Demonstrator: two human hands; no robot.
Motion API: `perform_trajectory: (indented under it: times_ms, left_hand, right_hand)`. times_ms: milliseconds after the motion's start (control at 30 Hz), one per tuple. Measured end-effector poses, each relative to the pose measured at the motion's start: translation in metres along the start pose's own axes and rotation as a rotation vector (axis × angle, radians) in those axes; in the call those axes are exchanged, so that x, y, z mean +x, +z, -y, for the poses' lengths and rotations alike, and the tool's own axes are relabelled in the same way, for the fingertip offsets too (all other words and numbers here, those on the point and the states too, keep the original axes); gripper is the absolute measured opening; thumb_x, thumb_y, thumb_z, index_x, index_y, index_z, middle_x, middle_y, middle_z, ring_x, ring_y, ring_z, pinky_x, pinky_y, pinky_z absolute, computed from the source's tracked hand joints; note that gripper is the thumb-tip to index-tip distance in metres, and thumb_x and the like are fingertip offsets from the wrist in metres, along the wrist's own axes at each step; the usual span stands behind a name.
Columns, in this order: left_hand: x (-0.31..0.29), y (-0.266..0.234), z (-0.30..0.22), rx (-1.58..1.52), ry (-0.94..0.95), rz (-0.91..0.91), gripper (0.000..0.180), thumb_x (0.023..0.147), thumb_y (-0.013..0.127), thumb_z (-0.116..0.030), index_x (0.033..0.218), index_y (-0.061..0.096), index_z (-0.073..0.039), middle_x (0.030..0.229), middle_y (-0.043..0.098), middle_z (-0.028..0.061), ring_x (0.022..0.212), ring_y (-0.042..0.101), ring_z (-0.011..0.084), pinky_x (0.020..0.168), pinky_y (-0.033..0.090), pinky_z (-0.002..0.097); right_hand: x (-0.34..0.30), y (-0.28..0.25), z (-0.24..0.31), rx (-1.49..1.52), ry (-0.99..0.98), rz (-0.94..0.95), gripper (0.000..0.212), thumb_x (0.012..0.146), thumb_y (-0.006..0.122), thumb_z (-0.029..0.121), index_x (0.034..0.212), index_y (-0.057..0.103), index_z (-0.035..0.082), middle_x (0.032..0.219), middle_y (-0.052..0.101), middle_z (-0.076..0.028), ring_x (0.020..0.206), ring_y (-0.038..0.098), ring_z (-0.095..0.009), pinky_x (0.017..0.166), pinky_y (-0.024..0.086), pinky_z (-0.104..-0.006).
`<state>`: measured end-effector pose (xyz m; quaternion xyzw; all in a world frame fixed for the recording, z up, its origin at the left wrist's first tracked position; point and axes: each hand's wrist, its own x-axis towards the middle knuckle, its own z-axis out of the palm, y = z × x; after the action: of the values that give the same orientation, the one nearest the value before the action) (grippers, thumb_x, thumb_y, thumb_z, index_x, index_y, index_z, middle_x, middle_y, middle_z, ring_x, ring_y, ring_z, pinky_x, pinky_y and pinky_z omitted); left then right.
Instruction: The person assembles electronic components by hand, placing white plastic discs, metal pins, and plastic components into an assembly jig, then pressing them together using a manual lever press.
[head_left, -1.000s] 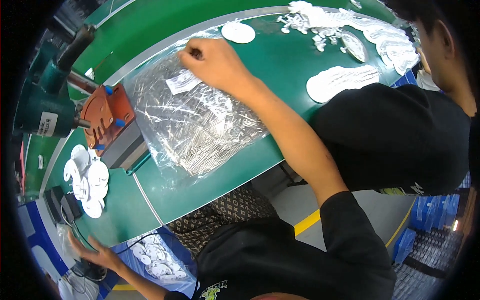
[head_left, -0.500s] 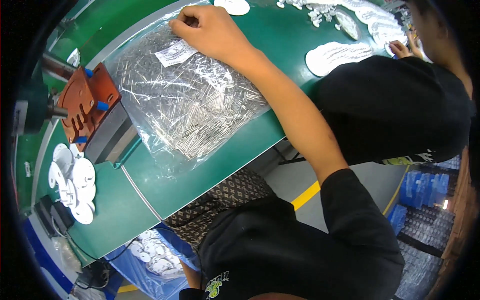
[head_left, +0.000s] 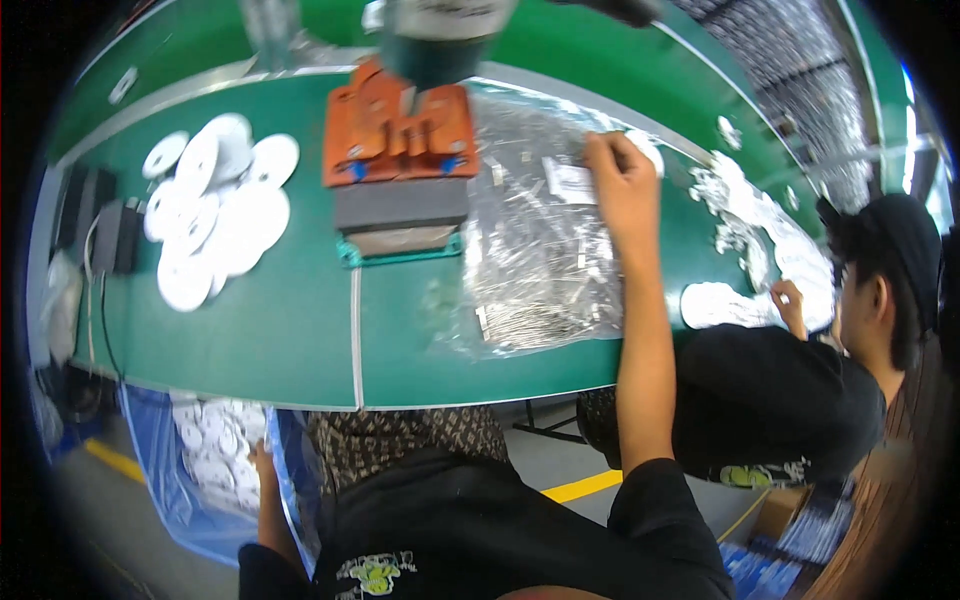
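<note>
My right hand (head_left: 625,175) rests at the upper right side of a clear plastic bag (head_left: 490,200), its fingers curled toward the thumb; what they pinch, if anything, cannot be made out. The bag lies on the green table and holds a heap of thin metal pins (head_left: 535,322). A white paper label (head_left: 569,182) sits on the bag beside the hand. Down at the left, my left hand (head_left: 262,460) reaches into a blue-lined bin (head_left: 150,470) full of white plastic discs (head_left: 215,455). Its fingers are small, blurred and partly hidden among the discs.
An orange fixture (head_left: 400,135) on a dark block stands at the table's back, under a green machine head (head_left: 440,50). White discs (head_left: 235,215) lie piled at left, near a black box (head_left: 118,235). At right, a co-worker (head_left: 790,385) handles rows of white parts (head_left: 800,265).
The view has swung left and levelled, bringing the fixture, disc pile and bin further into sight. My left hand has come into view at the bin. My right hand stays at the bag.
</note>
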<state>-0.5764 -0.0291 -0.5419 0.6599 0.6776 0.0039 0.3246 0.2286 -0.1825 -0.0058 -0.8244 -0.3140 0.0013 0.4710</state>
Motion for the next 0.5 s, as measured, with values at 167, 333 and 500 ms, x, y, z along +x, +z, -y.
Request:
perform_trajectory:
  times_ms: [167,333,500]
  left_hand:
    - [-0.018,0.046,0.016,-0.121,-0.002,-0.074,0.051,0.078,0.061,-0.008,0.127,0.054,-0.014,0.115,0.049,0.0313,0.104,0.052,0.0466,0.091,0.044,0.0490]
    - [-0.008,0.020,-0.011,0.218,0.228,-0.220,0.048,0.073,0.065,-0.005,0.119,0.054,0.002,0.096,0.064,0.0263,0.094,0.061,0.0414,0.083,0.048,0.0446]
    - [-0.026,0.037,-0.088,-0.225,0.052,0.059,0.057,0.072,0.077,-0.020,0.121,0.051,-0.004,0.099,0.066,0.0259,0.094,0.065,0.0388,0.079,0.050,0.0409]
  right_hand:
    - [0.000,-0.004,-0.003,-0.040,-0.029,0.009,0.024,0.094,0.058,0.020,0.082,0.062,-0.001,0.070,0.056,-0.001,0.067,0.047,-0.006,0.060,0.038,-0.0231]
    - [0.008,0.001,-0.012,0.021,-0.009,0.037,0.027,0.095,0.057,0.021,0.083,0.062,-0.002,0.075,0.058,-0.001,0.071,0.049,-0.007,0.065,0.039,-0.0223]
    - [0.015,-0.011,-0.005,-0.125,-0.093,0.027,0.029,0.095,0.058,0.025,0.087,0.063,-0.003,0.079,0.063,-0.004,0.076,0.054,-0.009,0.074,0.042,-0.0227]
